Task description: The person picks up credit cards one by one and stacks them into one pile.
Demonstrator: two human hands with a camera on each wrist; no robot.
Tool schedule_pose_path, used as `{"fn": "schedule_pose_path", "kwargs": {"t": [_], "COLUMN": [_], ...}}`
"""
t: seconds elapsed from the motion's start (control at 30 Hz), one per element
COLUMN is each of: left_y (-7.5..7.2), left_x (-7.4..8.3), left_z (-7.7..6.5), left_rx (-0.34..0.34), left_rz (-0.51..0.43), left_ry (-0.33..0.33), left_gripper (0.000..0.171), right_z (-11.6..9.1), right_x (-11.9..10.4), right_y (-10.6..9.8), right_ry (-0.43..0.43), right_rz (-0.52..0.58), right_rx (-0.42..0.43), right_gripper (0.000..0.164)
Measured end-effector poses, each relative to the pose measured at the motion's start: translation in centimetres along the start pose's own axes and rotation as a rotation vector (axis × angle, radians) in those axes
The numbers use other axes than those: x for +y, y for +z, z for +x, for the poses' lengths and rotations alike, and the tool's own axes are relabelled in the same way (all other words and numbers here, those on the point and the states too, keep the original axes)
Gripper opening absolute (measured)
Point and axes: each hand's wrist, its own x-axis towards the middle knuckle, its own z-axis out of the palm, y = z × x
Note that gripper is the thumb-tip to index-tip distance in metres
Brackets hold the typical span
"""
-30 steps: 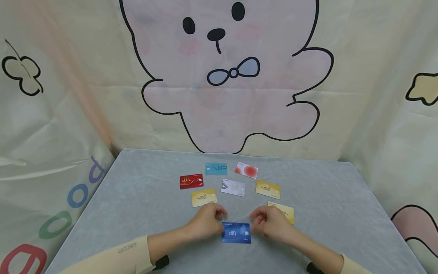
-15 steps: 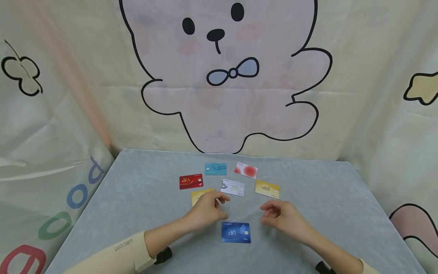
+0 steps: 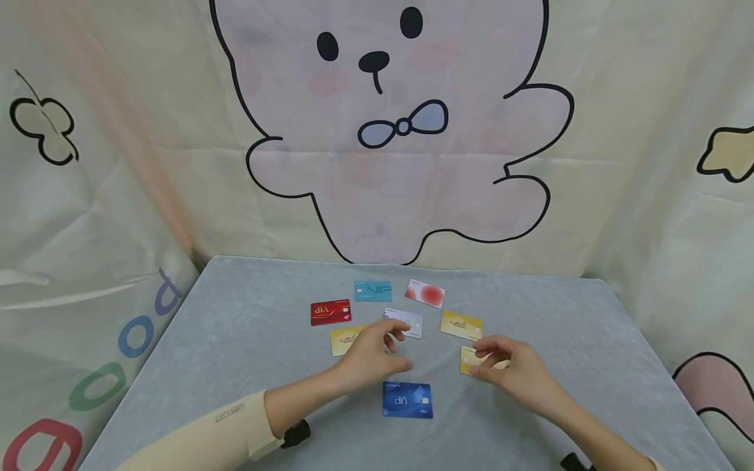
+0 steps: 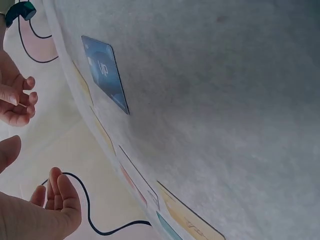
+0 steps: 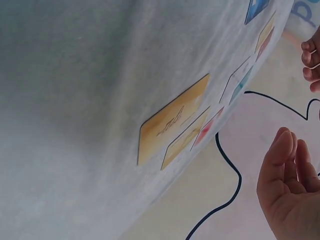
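Observation:
My left hand (image 3: pixel 372 356) hovers above the grey cloth, its fingers loosely bent and nothing in them. Beneath it in the head view, a yellow card (image 3: pixel 346 339) and a white VIP card (image 3: pixel 415 325) are partly covered. Over on the right, my right hand (image 3: pixel 521 376) is also raised and holds nothing; it hides part of another yellow card (image 3: pixel 468 359). The right wrist view shows that yellow card (image 5: pixel 172 120) lying flat, apart from the fingers. Nearest me, between the hands, lies a blue VIP card (image 3: pixel 408 400).
Farther back lie a red VIP card (image 3: pixel 330 312), a light blue VIP card (image 3: pixel 373 291), a white card with a red circle (image 3: pixel 425 294) and a third yellow card (image 3: pixel 462 324). A printed curtain (image 3: pixel 377 216) hangs behind the cloth-covered table (image 3: pixel 259 366).
Both hands have come away from the blue card, which stays put. The left hand has moved forward and slightly right; the right hand has moved right, over the nearest right-hand yellow card.

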Motion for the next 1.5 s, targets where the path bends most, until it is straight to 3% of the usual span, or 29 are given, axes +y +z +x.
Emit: {"fn": "schedule_pose_path", "kwargs": {"t": [0.33, 0.63, 1.03, 1.5], "left_y": [1.5, 2.9, 4.8, 6.2], "left_x": [0.3, 1.7, 1.7, 1.9], "left_z": [1.3, 3.4, 5.6, 6.5], "left_rx": [-0.014, -0.035, -0.11, -0.147], "left_rz": [-0.034, 0.027, 0.034, 0.017], "left_ry": [0.033, 0.075, 0.047, 0.007], "left_gripper": [0.057, 0.058, 0.066, 0.07], "right_z": [-0.2, -0.6, -0.3, 0.3], "right_x": [1.2, 2.5, 4.7, 6.0], "right_y": [-1.5, -2.5, -3.8, -4.2], "right_ry": [0.026, 0.019, 0.01, 0.08], "right_rz": [-0.068, -0.109, -0.168, -0.15], "right_rx": [0.039, 0.079, 0.084, 0.018], "right_gripper": [0.049, 0.055, 0.068, 0.079]}}
